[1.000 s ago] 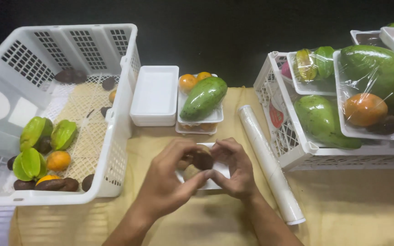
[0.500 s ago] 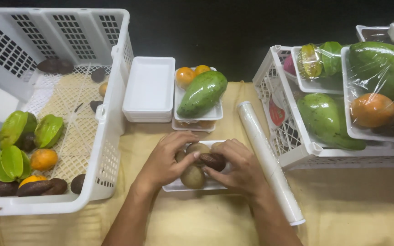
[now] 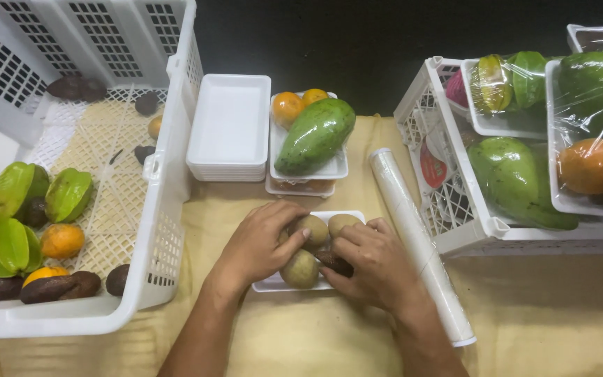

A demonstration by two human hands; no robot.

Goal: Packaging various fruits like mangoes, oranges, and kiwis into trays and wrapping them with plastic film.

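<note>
A white foam tray (image 3: 284, 284) lies on the yellow cloth in front of me. It holds three brown round fruits (image 3: 300, 269) and a dark brown fruit (image 3: 334, 263). My left hand (image 3: 263, 241) rests on the tray's left side, fingertips touching one brown fruit. My right hand (image 3: 375, 262) covers the tray's right side, its fingers on the dark fruit. Behind the tray, a second foam tray (image 3: 329, 169) carries a green papaya (image 3: 315, 134) and two orange fruits (image 3: 289, 106).
A stack of empty foam trays (image 3: 232, 126) stands beside it. A roll of cling film (image 3: 417, 241) lies to the right. The left white crate (image 3: 155, 209) holds star fruit, oranges and dark fruits. The right crate (image 3: 469, 223) holds wrapped fruit trays.
Both hands were cupped around a dark fruit above the tray; they have lowered onto the tray, and brown fruits now show in it. The view has shifted slightly.
</note>
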